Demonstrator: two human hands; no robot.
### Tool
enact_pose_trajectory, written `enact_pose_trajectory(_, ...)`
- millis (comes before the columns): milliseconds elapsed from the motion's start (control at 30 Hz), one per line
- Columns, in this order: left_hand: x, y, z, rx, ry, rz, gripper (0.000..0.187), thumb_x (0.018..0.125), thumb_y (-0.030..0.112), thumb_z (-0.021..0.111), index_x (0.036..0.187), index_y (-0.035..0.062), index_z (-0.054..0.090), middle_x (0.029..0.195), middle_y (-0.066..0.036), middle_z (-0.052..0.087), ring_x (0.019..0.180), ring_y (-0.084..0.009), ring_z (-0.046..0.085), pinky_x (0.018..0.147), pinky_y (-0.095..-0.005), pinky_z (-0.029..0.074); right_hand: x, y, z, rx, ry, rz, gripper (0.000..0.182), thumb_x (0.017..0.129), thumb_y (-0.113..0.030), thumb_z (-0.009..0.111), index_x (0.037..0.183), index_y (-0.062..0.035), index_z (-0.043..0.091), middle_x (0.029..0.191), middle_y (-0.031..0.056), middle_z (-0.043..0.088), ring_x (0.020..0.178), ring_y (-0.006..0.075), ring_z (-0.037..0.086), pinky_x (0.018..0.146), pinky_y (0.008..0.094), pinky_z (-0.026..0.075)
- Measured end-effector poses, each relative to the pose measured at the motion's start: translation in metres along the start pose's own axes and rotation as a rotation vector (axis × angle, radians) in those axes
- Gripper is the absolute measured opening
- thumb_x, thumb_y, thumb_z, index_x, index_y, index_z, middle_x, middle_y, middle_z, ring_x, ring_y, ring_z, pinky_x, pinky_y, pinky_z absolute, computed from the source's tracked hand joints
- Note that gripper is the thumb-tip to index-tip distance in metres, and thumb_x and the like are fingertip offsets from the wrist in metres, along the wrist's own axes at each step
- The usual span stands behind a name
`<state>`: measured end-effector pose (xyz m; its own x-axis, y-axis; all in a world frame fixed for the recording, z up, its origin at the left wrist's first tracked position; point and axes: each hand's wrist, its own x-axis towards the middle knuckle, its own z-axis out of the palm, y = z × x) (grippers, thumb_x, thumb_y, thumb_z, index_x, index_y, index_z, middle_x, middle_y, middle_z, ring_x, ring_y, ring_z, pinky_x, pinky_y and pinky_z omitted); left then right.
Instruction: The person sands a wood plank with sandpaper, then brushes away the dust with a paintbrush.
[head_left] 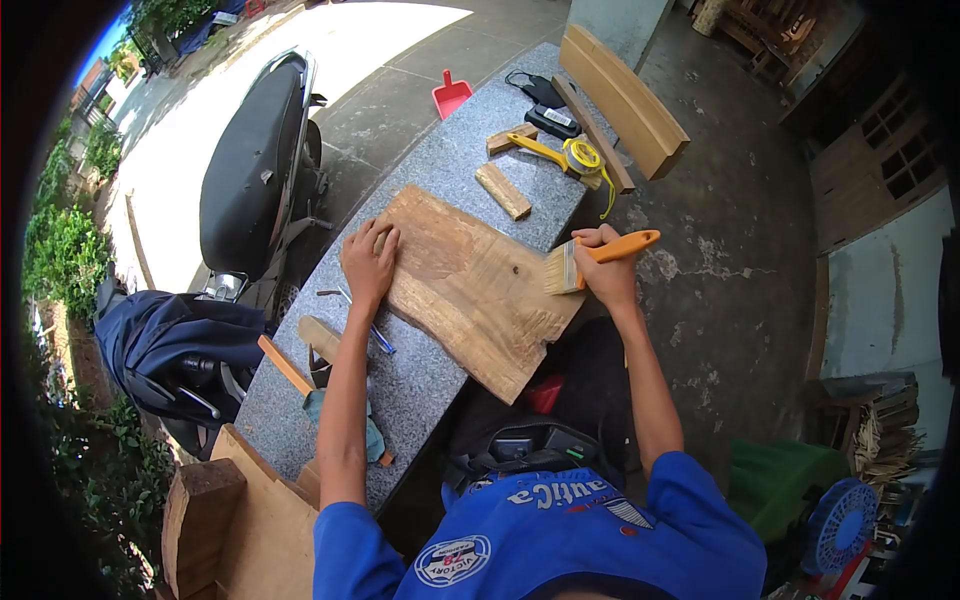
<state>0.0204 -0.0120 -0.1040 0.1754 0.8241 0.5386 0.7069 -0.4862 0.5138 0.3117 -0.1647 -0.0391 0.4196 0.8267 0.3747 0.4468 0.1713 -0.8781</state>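
Observation:
A thick wooden board (460, 290) with a rough, wavy edge lies tilted across the speckled stone bench (420, 160). My left hand (370, 262) grips the board's left edge with bent fingers. In my right hand (608, 272) is a wide paintbrush (590, 258) with an orange handle, closed between the fingers. Its pale bristles touch the board's right side near a dark knot. Left of the board, close to my left forearm, lie a blue pen (382, 340) and a metal-ended tool (332, 294).
Beyond the board are a small wood block (503, 191), a yellow-handled brush (537, 150), a yellow tape roll (583, 156), a black case (552, 121) and a long plank (625, 100). A motorbike (255, 170) stands left; a red dustpan (451, 94) lies behind the bench.

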Motion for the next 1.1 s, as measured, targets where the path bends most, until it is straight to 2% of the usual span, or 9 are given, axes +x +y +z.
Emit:
enact_pose_trajectory(100,0.001,0.003,-0.001,-0.001,0.0,-0.021,0.021,0.081,0.029,0.06,0.094,0.0135,0.066,0.107,-0.005,0.06,0.097,-0.0277,0.052,0.086,-0.0381,0.037,-0.017,-0.019,0.015,0.002,-0.12,0.046,0.008,0.072,0.0,0.056,0.069,0.0008,0.049,0.077,0.0107,0.061,0.084,0.0179,0.063,0.071,0.0273,0.047)
enact_pose_trajectory(167,0.0,0.001,0.0,-0.012,0.006,-0.026,0.021,0.081,0.029,0.059,0.093,0.0136,0.066,0.107,-0.005,0.06,0.097,-0.0277,0.052,0.086,-0.0382,0.037,-0.037,-0.039,0.021,-0.025,-0.452,0.175,0.011,0.071,0.001,0.057,0.065,0.0008,0.048,0.074,0.0103,0.06,0.082,0.0185,0.063,0.071,0.0276,0.047)
enact_pose_trajectory(267,-0.001,0.001,0.0,0.008,0.036,-0.021,0.021,0.081,0.03,0.06,0.093,0.0136,0.066,0.107,-0.006,0.06,0.097,-0.0277,0.053,0.086,-0.0388,0.037,-0.017,-0.037,0.016,-0.015,-0.361,0.227,0.014,0.071,-0.002,0.059,0.063,0.0004,0.048,0.073,0.01,0.06,0.081,0.0178,0.063,0.069,0.0276,0.047)
enact_pose_trajectory(367,-0.001,-0.002,0.002,-0.004,0.023,-0.03,0.021,0.081,0.03,0.06,0.093,0.0135,0.066,0.108,-0.006,0.06,0.098,-0.0277,0.053,0.086,-0.0395,0.037,0.003,-0.011,0.029,0.1,-0.101,0.057,0.016,0.068,-0.006,0.062,0.062,0.0016,0.049,0.065,0.0069,0.059,0.074,0.0184,0.065,0.063,0.029,0.048)
enact_pose_trajectory(467,-0.002,0.0,0.001,-0.02,0.009,-0.03,0.022,0.081,0.031,0.06,0.092,0.0136,0.066,0.108,-0.006,0.06,0.098,-0.0279,0.052,0.086,-0.0401,0.037,0.012,-0.017,0.024,-0.218,-0.322,0.245,0.017,0.069,-0.007,0.061,0.062,0.0012,0.048,0.063,0.0073,0.059,0.069,0.018,0.064,0.062,0.0286,0.047)
enact_pose_trajectory(567,-0.001,-0.001,0.0,-0.017,0.02,-0.031,0.022,0.081,0.031,0.059,0.092,0.0137,0.066,0.108,-0.006,0.06,0.097,-0.0282,0.052,0.086,-0.0402,0.037,0.016,0.001,0.02,-0.094,-0.424,0.245,0.018,0.069,-0.01,0.061,0.063,0.0017,0.049,0.061,0.0083,0.059,0.064,0.0165,0.063,0.059,0.0287,0.047)
enact_pose_trajectory(667,-0.002,-0.001,0.002,-0.017,0.032,-0.038,0.022,0.081,0.031,0.059,0.092,0.0138,0.066,0.108,-0.006,0.06,0.097,-0.0284,0.052,0.086,-0.0401,0.037,0.016,-0.008,0.033,0.05,-0.126,0.112,0.02,0.067,-0.012,0.062,0.062,0.002,0.049,0.059,0.0092,0.058,0.059,0.0154,0.06,0.058,0.0291,0.046)
enact_pose_trajectory(900,-0.001,0.0,0.001,-0.021,0.007,-0.05,0.021,0.081,0.031,0.059,0.092,0.0137,0.066,0.108,-0.007,0.06,0.098,-0.0284,0.052,0.086,-0.0399,0.037,0.032,-0.013,0.026,-0.166,-0.429,0.139,0.019,0.066,-0.012,0.06,0.063,0.0021,0.049,0.059,0.0099,0.058,0.057,0.0162,0.058,0.057,0.0296,0.046)
enact_pose_trajectory(1100,-0.002,-0.002,0.002,-0.003,0.02,-0.03,0.021,0.082,0.03,0.058,0.093,0.0136,0.066,0.109,-0.006,0.06,0.098,-0.028,0.052,0.086,-0.0396,0.037,0.044,-0.027,0.039,-0.175,-0.482,0.11,0.018,0.067,-0.014,0.06,0.066,0.0018,0.051,0.062,0.0103,0.059,0.058,0.017,0.058,0.057,0.0304,0.045)
